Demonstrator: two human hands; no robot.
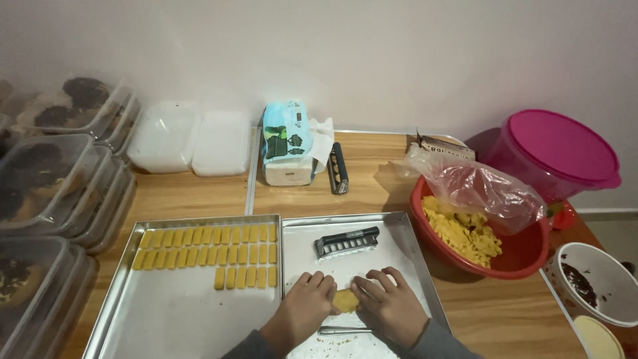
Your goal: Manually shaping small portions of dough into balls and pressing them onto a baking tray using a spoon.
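- Left hand [307, 307] and right hand [391, 307]: fingers [372, 282] curled together, pressing a yellow dough lump [345, 301] between them.
- Lump is resting on the right steel tray [399, 229], near a metal cutter [346, 242].
- Left tray [166, 312] is carrying rows of dough strips [207, 252].
- Red bowl [525, 256] of dough is sitting on the desk [505, 312].

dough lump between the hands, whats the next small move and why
Probably keep pressing the dough lump flat on the right tray. It sits thick and unshaped between the left hand and right hand, while the metal cutter lies unused behind and cut pieces fill the left tray.
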